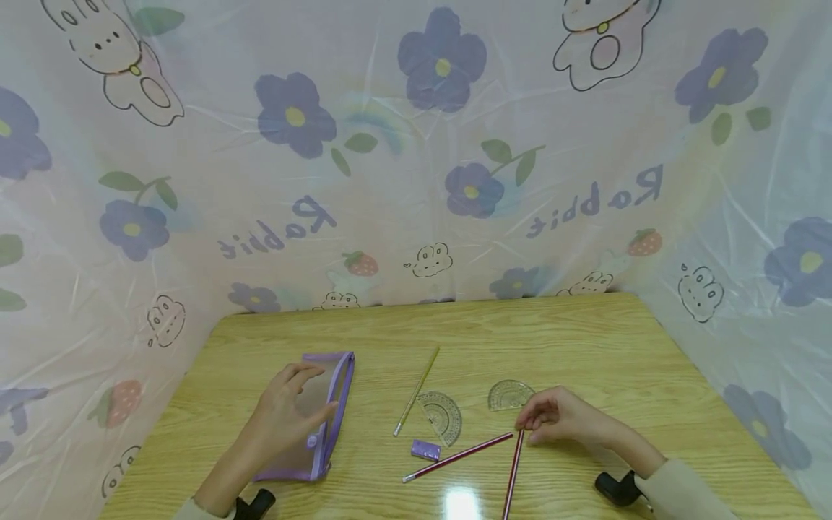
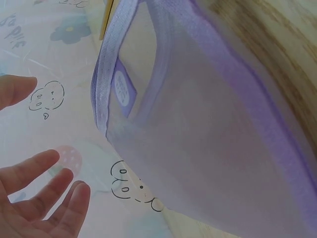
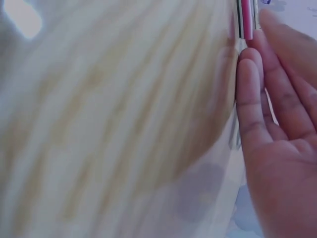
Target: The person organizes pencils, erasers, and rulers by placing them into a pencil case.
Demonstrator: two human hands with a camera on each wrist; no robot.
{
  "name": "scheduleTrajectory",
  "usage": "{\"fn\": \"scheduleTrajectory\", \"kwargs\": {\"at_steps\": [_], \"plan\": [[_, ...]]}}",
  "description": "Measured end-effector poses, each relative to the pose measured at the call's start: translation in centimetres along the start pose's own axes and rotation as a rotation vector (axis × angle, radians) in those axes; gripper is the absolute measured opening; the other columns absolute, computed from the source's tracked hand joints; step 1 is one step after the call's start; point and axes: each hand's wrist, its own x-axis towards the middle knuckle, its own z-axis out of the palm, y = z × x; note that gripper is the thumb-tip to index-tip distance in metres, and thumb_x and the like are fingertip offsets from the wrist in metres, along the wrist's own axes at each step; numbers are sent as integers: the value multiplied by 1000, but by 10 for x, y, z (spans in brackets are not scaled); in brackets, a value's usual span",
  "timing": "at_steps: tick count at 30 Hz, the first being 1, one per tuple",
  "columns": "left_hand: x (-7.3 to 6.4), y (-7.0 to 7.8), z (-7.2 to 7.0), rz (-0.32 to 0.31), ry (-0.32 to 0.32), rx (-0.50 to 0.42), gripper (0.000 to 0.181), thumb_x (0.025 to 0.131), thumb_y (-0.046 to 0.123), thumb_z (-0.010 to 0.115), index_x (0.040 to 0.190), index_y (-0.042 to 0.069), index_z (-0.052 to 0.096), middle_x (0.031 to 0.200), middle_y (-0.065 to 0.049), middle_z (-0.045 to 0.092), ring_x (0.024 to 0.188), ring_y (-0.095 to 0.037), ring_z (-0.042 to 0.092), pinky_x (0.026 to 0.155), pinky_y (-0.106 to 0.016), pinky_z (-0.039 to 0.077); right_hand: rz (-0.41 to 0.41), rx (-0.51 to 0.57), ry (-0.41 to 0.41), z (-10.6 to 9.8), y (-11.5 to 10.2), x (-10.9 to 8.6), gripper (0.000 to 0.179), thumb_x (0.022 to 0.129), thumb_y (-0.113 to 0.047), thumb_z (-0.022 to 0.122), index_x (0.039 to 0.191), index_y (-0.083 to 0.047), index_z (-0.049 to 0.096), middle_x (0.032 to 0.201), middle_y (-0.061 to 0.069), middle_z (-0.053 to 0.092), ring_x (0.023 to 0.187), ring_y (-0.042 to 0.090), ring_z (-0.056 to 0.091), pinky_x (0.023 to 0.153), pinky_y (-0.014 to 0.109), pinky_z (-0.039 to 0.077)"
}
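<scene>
My left hand (image 1: pixel 282 412) hovers over a translucent zip pencil pouch (image 1: pixel 276 462) with purple edging, thumb and fingers spread apart. In the left wrist view, the pouch (image 2: pixel 208 134) stands beside the fingers, which hold nothing; its mouth gapes between two purple edges. Over on the right, my right hand (image 1: pixel 555 417) pinches the far end of a dark red striped pencil (image 1: pixel 513 473) between fingertips and thumb. The right wrist view shows that pencil's end (image 3: pixel 247 22) at the fingertips. Just beyond this hand lies a clear protractor (image 1: pixel 508 396).
Mid-table lie a second red pencil (image 1: pixel 458 458), a purple eraser (image 1: pixel 425 450), another clear protractor (image 1: pixel 443 417) and a yellow pencil (image 1: pixel 417 390). A patterned curtain (image 1: pixel 390 180) encloses the wooden table (image 1: pixel 552 332) at the back and sides.
</scene>
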Motion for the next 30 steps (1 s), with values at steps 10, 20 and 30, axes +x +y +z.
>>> {"fn": "scheduleTrajectory", "kwargs": {"at_steps": [10,20,30], "plan": [[-2,-2,1,20,9,9,56,77,28,87,120,-1,65,118,-8,60,92,-24,59,72,-36,55,17,-70,24,4,1,1,24,86,4,74,108,7,65,101,26,66,85,29,63,75,31,56],[-2,-1,0,-5,-2,9,55,78,29,86,121,1,66,118,-7,60,93,-25,60,72,-36,54,6,-104,15,7,2,0,23,86,1,75,106,4,65,101,23,65,85,30,61,76,32,55],[-4,-4,1,11,13,4,55,78,30,86,121,2,66,119,-6,60,96,-24,60,74,-36,55,-122,-119,-110,7,3,4,13,92,7,64,104,3,66,103,21,64,94,28,61,80,33,55]]}}
